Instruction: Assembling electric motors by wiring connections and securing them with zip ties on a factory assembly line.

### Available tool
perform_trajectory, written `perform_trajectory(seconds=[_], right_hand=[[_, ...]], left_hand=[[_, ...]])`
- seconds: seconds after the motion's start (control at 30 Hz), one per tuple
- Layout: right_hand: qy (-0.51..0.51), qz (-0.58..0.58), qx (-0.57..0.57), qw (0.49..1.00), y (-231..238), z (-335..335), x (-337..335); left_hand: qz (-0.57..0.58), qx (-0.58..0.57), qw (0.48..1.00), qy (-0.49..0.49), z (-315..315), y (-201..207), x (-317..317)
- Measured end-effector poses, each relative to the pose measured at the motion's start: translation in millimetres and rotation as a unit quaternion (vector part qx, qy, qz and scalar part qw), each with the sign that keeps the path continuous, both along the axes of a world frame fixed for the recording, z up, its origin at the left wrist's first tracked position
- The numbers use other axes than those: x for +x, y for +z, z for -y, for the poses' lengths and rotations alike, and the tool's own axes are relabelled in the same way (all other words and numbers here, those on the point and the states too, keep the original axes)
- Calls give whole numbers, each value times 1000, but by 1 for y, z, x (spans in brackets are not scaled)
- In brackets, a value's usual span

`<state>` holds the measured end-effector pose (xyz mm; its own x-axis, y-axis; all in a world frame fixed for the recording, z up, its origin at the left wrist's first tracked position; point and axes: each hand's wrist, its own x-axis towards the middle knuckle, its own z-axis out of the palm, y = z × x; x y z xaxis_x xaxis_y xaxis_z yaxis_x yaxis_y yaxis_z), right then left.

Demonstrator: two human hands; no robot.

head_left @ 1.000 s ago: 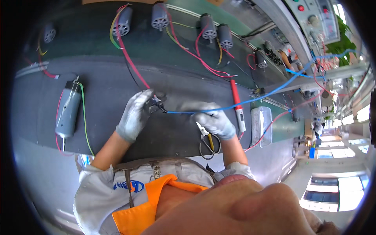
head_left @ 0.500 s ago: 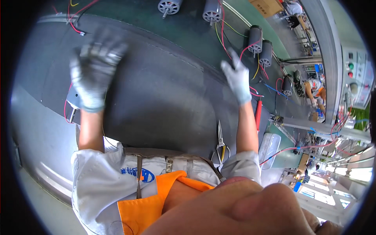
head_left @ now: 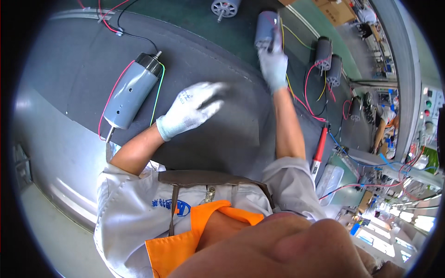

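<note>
Lying at far left: big blue-grey motor, slanted on the dark mat, black-capped end away from the body, lower shaft reaching the mat's near edge, so little margin there. Red wire down its left side, green wire down its right.

Left hand over the mat just right of that motor, thumb and fingers spread apart. Mat spans from there to the right forearm: decent swing room.

Upper middle, a grey motor on the green strip, cut off by top of view. Next right, the grey motor at the right hand; fingers at its shaft end and right side, blurred, can't tell if they grip.

Tighter beyond: two dark motors close together, then red-handled tool near the right sleeve, clear tray just beside it.
</note>
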<state>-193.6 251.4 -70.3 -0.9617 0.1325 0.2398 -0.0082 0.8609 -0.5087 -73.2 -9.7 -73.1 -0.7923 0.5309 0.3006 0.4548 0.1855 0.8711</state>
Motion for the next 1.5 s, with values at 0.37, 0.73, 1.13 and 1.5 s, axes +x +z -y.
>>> perform_trajectory(seconds=[0.37, 0.73, 1.13, 1.5], right_hand=[[256, -169, 67, 949, 72, 43, 274], [354, -55, -25, 933, 139, 53, 251], [240, -137, -136, 951, 88, -50, 323], [-327, 108, 141, 928, 2, -486, 472]], left_hand=[[-254, -161, 953, 32, -27, 19, 37], [384, -124, 912, -80, 27, 77, 39], [91, -266, 960, -7, -6, 29, 9], [3, -292, 954, -64, -40, 42, 25]])
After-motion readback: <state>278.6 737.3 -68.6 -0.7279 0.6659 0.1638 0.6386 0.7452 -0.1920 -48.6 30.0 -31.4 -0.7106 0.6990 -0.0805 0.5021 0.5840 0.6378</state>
